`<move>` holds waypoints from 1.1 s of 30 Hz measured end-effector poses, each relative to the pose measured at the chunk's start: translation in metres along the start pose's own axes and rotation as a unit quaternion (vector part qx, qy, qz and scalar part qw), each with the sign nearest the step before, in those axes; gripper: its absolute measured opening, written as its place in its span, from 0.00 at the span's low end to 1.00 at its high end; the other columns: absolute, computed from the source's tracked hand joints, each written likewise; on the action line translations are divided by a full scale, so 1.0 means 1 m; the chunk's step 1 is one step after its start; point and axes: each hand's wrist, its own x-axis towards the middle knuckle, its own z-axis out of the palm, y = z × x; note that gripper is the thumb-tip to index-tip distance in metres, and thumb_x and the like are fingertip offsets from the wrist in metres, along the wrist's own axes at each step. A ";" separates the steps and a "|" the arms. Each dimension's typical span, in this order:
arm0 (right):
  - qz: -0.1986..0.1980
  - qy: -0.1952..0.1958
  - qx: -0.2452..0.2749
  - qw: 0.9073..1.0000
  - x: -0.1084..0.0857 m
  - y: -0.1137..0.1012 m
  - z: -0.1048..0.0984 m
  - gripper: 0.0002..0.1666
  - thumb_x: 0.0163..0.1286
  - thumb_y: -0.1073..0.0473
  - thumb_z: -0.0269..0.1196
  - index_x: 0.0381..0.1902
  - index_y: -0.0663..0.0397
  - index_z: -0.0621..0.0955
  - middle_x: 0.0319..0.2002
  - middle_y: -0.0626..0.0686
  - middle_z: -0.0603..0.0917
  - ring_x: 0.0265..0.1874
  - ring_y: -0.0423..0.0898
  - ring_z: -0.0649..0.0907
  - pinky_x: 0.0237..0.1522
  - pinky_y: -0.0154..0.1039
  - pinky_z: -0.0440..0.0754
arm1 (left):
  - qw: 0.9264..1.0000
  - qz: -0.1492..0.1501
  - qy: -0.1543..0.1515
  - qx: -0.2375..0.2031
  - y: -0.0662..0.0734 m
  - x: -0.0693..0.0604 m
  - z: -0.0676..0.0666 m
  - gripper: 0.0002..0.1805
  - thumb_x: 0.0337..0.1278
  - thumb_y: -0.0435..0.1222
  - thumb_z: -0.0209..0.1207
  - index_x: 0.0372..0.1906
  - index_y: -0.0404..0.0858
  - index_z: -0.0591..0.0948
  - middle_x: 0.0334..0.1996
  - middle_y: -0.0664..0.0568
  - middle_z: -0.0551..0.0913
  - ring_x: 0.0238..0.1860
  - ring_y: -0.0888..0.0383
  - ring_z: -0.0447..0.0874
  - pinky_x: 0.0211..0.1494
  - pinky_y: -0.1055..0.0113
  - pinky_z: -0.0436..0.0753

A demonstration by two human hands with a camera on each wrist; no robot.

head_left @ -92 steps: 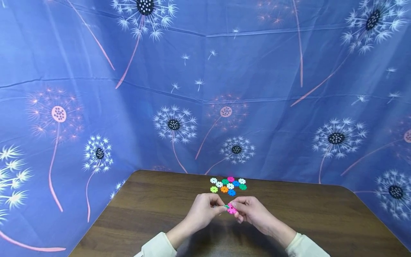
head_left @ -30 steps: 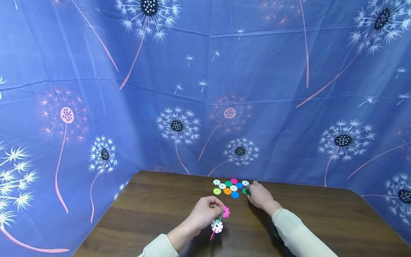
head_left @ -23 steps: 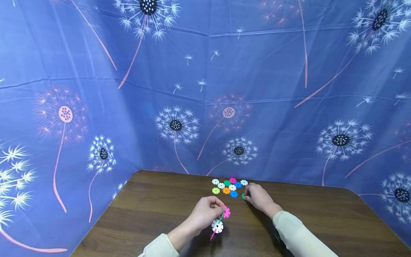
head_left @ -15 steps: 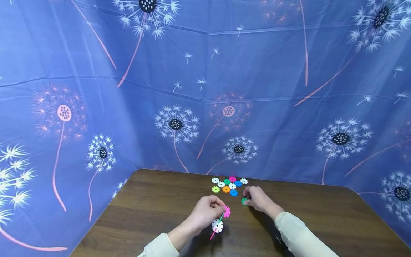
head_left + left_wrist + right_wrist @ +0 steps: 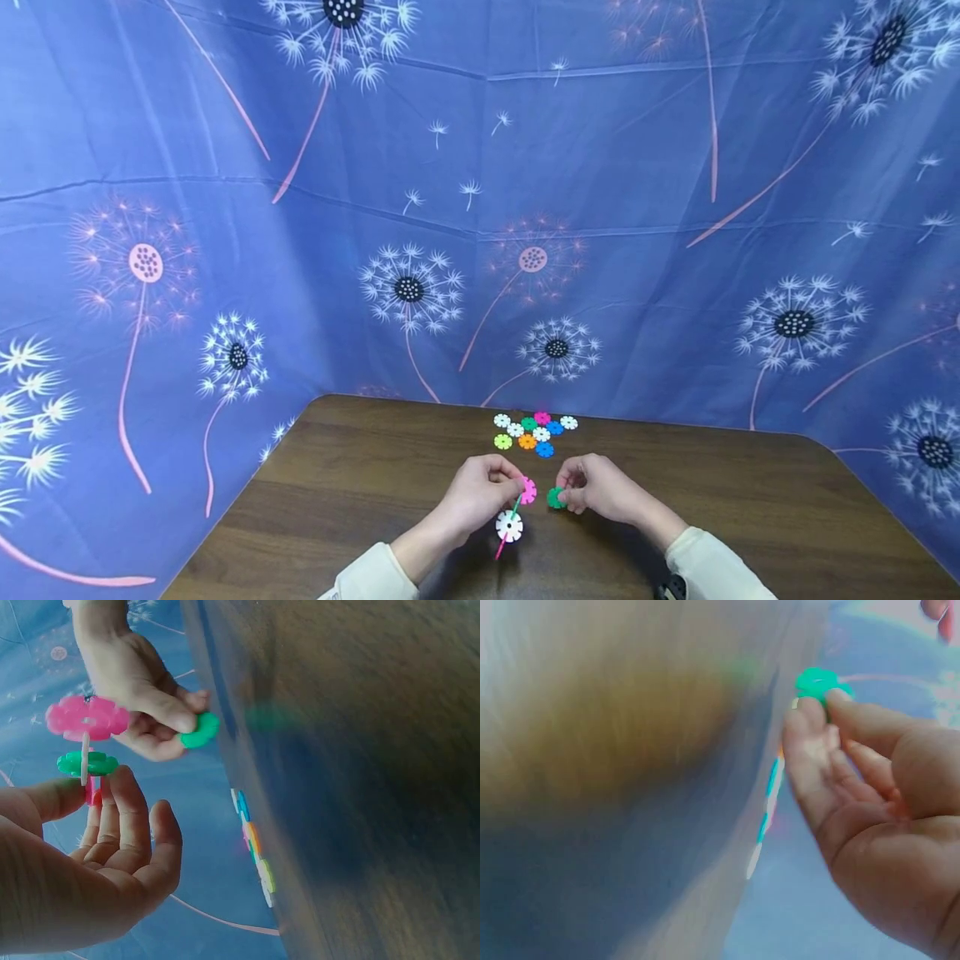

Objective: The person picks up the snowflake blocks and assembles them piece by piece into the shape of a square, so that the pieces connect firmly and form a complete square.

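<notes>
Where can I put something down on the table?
Bare tabletop lies from the left hand to the left edge, and from the right hand to the right edge. It's crowded by the far edge, with loose discs, and between the hands, with joined discs and a green disc.

- The cloth [image 5: 615, 167] behind the table [image 5: 337, 483] is bright in the head view.
- On the table's near part, soft shadows lie.
- In the right wrist view, the table is blurred, with pale glare.
</notes>
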 end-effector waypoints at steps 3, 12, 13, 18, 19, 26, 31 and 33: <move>-0.031 0.024 0.014 0.999 -0.007 -0.012 0.006 0.03 0.67 0.65 0.69 0.34 0.57 0.83 0.26 0.52 0.84 0.23 0.44 0.83 0.27 0.40 0.83 | 1.000 0.001 0.003 -0.003 0.001 0.001 -0.001 0.05 0.59 0.32 0.66 0.33 0.33 0.84 0.22 0.47 0.85 0.22 0.59 0.79 0.30 0.61 0.80; -0.065 0.107 0.051 0.991 -0.025 -0.030 0.022 0.04 0.67 0.61 0.70 0.38 0.53 0.84 0.29 0.50 0.85 0.27 0.40 0.83 0.29 0.36 0.83 | 1.000 0.005 0.013 -0.011 0.001 0.002 -0.003 0.05 0.58 0.30 0.67 0.33 0.31 0.84 0.23 0.47 0.87 0.18 0.60 0.80 0.35 0.49 0.85; -0.068 0.111 0.053 0.990 -0.026 -0.031 0.023 0.04 0.67 0.61 0.70 0.38 0.53 0.84 0.29 0.50 0.85 0.27 0.40 0.83 0.30 0.36 0.83 | 1.000 0.004 0.015 -0.010 0.001 0.002 -0.003 0.05 0.58 0.30 0.68 0.33 0.31 0.84 0.23 0.47 0.87 0.19 0.59 0.80 0.35 0.49 0.85; -0.088 0.117 0.055 0.988 -0.029 -0.033 0.027 0.04 0.67 0.61 0.70 0.37 0.52 0.85 0.31 0.49 0.84 0.27 0.39 0.82 0.30 0.36 0.83 | 1.000 0.002 0.023 -0.014 0.001 0.001 -0.002 0.06 0.57 0.30 0.68 0.33 0.30 0.84 0.24 0.45 0.87 0.18 0.59 0.81 0.34 0.49 0.85; -0.091 0.120 0.052 0.987 -0.029 -0.033 0.028 0.04 0.67 0.60 0.71 0.37 0.51 0.85 0.31 0.48 0.84 0.28 0.39 0.82 0.30 0.36 0.82 | 1.000 0.002 0.024 -0.012 0.001 0.001 -0.001 0.06 0.57 0.30 0.69 0.33 0.31 0.84 0.23 0.45 0.87 0.18 0.58 0.81 0.34 0.49 0.85; -0.156 0.158 -0.015 0.975 -0.031 -0.036 0.033 0.05 0.64 0.65 0.72 0.33 0.49 0.85 0.30 0.40 0.82 0.27 0.35 0.80 0.28 0.34 0.80 | 1.000 0.003 0.018 -0.010 0.000 -0.001 0.002 0.05 0.54 0.28 0.69 0.30 0.31 0.83 0.21 0.46 0.86 0.17 0.53 0.83 0.32 0.50 0.85; -0.228 0.179 -0.059 0.955 -0.031 -0.041 0.035 0.11 0.61 0.71 0.72 0.32 0.48 0.85 0.30 0.39 0.82 0.27 0.33 0.80 0.28 0.33 0.82 | 1.000 0.002 0.022 -0.004 0.002 -0.001 0.002 0.06 0.54 0.28 0.70 0.28 0.31 0.83 0.21 0.46 0.86 0.18 0.51 0.84 0.31 0.51 0.85; -0.239 0.182 -0.067 0.951 -0.031 -0.042 0.035 0.12 0.61 0.71 0.72 0.32 0.47 0.85 0.30 0.38 0.82 0.28 0.33 0.80 0.29 0.33 0.82 | 1.000 0.000 0.025 -0.003 0.003 -0.001 0.003 0.06 0.54 0.28 0.70 0.28 0.31 0.83 0.21 0.46 0.86 0.17 0.53 0.83 0.30 0.53 0.85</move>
